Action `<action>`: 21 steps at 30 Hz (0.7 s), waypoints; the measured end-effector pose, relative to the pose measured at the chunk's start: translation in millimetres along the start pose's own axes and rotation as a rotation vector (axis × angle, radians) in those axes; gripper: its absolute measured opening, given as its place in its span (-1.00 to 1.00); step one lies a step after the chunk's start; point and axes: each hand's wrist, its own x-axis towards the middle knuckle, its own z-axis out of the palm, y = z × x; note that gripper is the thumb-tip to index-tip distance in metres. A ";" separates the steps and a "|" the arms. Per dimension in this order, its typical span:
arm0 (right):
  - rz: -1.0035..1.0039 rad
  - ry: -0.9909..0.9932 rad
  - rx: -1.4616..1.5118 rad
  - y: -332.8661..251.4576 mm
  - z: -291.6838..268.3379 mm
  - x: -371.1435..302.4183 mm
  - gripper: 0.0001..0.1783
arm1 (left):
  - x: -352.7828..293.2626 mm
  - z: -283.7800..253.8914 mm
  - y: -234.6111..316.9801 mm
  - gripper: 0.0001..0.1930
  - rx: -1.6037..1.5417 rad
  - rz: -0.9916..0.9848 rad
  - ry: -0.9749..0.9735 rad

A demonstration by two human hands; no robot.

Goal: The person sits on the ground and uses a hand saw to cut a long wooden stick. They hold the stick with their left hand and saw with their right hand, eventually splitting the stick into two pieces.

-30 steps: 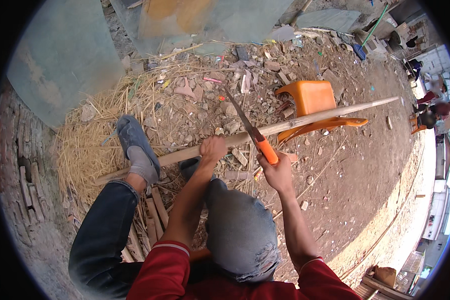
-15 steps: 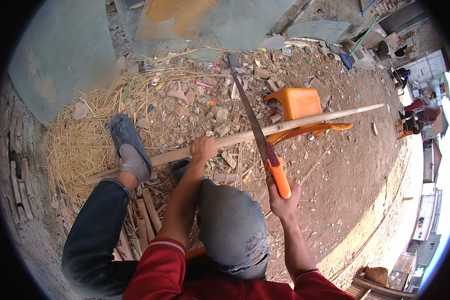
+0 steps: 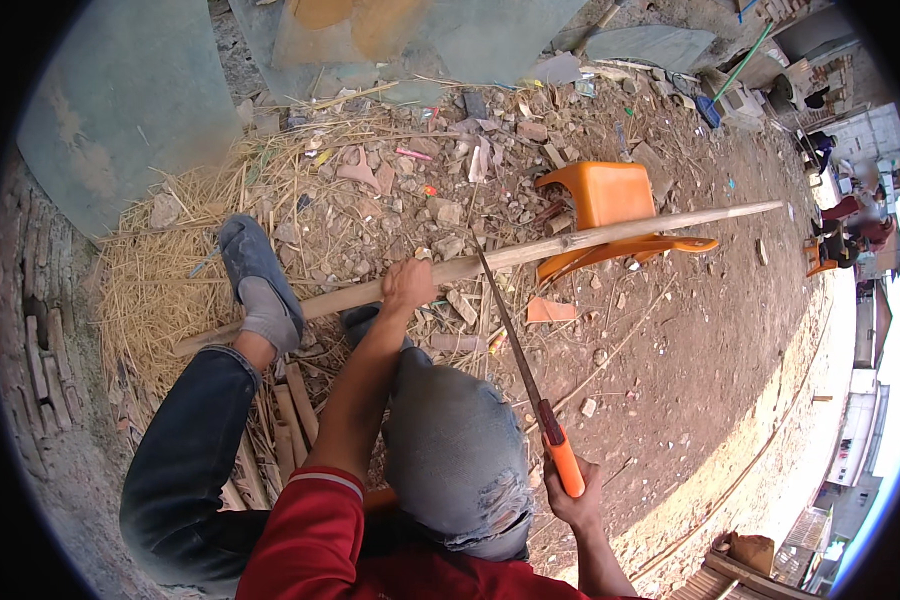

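Observation:
A long pale wooden pole slants across in front of me, its near-left end beside my shoe. My left hand is closed round the pole left of its middle. In my right hand is the orange handle of a hand saw. The blade slants up and left from the handle, and its tip reaches the pole just right of my left hand. The pole's right part rests over an orange plastic chair that lies tipped on the ground.
Broken bricks and rubble litter the dirt ground, with straw at the left. Cut wood pieces lie beside my bent leg. Grey-green sheets lean at the far left. People sit far off at the right.
My right hand has drawn the saw back toward me, so the blade's tip is now at the pole instead of far beyond it. My left hand keeps its hold.

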 end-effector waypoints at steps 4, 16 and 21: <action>-0.002 0.072 0.075 -18.7 5.2 5.9 -0.89 | 10.1 15.0 -3.9 -0.72 0.037 -0.005 0.040; -0.260 0.062 0.015 27.6 95.0 186.9 -0.86 | 26.2 18.5 -11.5 -0.62 0.019 0.016 0.055; -0.224 -0.038 0.068 -118.3 19.4 193.7 -0.73 | 23.3 26.0 -7.3 -0.67 0.055 0.014 0.136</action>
